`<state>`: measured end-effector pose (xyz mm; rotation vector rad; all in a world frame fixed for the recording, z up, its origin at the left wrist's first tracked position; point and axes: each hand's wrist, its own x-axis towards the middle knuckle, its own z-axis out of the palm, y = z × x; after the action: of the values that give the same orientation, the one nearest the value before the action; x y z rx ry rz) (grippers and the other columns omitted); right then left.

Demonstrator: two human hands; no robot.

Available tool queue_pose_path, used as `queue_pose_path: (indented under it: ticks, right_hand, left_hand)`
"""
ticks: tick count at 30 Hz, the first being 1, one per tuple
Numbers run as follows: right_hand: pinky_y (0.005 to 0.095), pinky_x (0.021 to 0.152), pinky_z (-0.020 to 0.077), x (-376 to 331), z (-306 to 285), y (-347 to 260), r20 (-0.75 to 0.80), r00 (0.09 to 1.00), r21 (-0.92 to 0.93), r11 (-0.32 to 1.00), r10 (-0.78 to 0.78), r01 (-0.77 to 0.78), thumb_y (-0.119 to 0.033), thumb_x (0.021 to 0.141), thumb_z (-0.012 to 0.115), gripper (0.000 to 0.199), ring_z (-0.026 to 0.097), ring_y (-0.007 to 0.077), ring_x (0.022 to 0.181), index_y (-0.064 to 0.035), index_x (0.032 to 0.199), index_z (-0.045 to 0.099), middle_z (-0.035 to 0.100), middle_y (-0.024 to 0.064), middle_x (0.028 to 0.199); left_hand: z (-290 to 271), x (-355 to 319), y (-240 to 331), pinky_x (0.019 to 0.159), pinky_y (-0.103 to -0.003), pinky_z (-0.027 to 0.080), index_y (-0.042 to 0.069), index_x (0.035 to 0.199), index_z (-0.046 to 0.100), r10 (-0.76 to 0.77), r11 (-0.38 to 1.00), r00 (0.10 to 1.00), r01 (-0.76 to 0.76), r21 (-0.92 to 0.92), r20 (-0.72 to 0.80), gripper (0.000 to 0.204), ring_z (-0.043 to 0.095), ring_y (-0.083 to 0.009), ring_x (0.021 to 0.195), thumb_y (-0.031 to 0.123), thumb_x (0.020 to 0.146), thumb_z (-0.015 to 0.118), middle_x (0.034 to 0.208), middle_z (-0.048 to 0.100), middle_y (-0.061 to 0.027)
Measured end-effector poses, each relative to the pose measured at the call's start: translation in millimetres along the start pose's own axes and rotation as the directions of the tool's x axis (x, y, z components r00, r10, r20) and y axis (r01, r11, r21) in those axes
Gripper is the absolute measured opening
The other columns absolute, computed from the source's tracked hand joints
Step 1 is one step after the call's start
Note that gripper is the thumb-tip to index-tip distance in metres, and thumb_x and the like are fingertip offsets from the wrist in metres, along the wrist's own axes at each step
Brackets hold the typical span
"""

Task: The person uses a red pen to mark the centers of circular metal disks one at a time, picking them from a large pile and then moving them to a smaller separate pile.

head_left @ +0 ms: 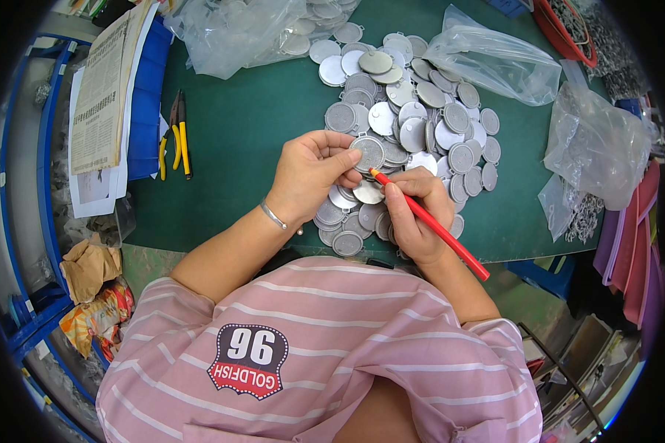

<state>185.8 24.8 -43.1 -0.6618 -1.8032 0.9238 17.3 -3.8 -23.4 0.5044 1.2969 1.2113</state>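
Observation:
Between thumb and fingers, my left hand holds a round grey metal disc with a fine grid texture and small lugs at its rim. My right hand grips a red pencil, its orange tip at or very near the disc's lower edge; I cannot tell if it touches. Under and beyond both hands spreads a loose pile of similar discs. Some show a smooth face, others the gridded one.
The discs lie on a green table. Yellow-handled pliers rest at left beside a blue bin with papers. Clear plastic bags lie at the back and right. A red basin of metal parts stands far right.

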Motion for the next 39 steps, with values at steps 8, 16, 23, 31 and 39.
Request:
queue_pose_path:
  ticks: [8,16,23,31,39]
  right_hand:
    - [0.0256,0.055,0.0428,-6,1,0,-0.161,0.981,0.185,0.98,0.11,-0.079,0.006,0.079,0.055,0.012,0.053,0.0171,0.062,0.0019,0.084,0.045,0.057,0.0135,0.075]
    - [0.026,0.055,0.0427,-4,1,-3,-0.147,0.98,0.197,0.975,0.134,-0.104,0.006,0.078,0.057,0.012,0.054,0.0175,0.062,0.0012,0.083,0.047,0.059,0.0144,0.075]
    - [0.0304,0.056,0.0402,2,1,-2,-0.003,1.0,0.027,1.0,-0.004,0.004,0.003,0.073,0.063,0.015,0.055,0.0217,0.059,-0.0024,0.079,0.051,0.06,0.0108,0.073]
    - [0.0305,0.055,0.0401,3,2,-1,-0.003,1.0,-0.004,1.0,-0.005,0.005,0.003,0.072,0.063,0.014,0.054,0.0224,0.058,-0.0023,0.077,0.051,0.06,0.0108,0.071]
    - [0.0287,0.053,0.0404,-3,0,0,-0.089,0.995,0.098,0.994,0.047,-0.039,0.005,0.075,0.059,0.012,0.053,0.0202,0.059,-0.0004,0.078,0.049,0.058,0.0129,0.071]
  left_hand:
    - [-4,4,-1,0.054,-0.022,0.05,-0.005,0.097,0.053,-0.059,0.993,0.998,0.059,-0.103,-0.004,0.021,0.058,-0.0112,0.06,0.005,0.08,0.061,0.076,0.059,-0.0079]
    - [-6,6,0,0.052,-0.022,0.05,-0.009,0.099,0.051,-0.095,0.98,0.995,0.096,-0.177,0.01,0.027,0.059,-0.0121,0.058,0.004,0.078,0.062,0.074,0.058,-0.0094]
    - [-6,6,-1,0.053,-0.022,0.05,-0.007,0.1,0.051,-0.084,0.986,0.996,0.084,-0.145,0.005,0.026,0.059,-0.012,0.058,0.005,0.079,0.061,0.075,0.059,-0.0089]
    - [-5,4,0,0.053,-0.022,0.05,-0.006,0.1,0.052,-0.059,0.992,0.998,0.061,-0.108,0.019,0.026,0.059,-0.0122,0.058,0.006,0.079,0.061,0.075,0.059,-0.0088]
    - [-6,4,-3,0.052,-0.022,0.049,-0.008,0.101,0.051,-0.043,0.988,0.998,0.048,-0.144,0.035,0.027,0.058,-0.0115,0.058,0.004,0.079,0.061,0.073,0.06,-0.0082]
